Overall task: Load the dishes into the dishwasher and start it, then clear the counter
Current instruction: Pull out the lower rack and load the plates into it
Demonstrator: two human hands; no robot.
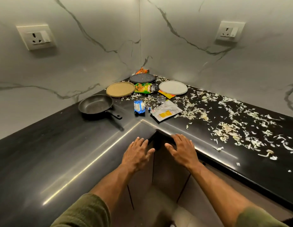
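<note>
Our left hand (137, 154) and right hand (183, 149) hold nothing, fingers spread flat at the inner corner edge of the black surface (60, 153). Further back we see the frying pan (95, 104), then the tan plate (120, 89), dark plate (142, 78) and white plate (173, 87) in the corner among wrappers (165, 110) and vegetable scraps (227, 131).

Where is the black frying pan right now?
The black frying pan sits on the dark counter, left of the corner, just in front of the round tan plate, its handle pointing right.
</note>
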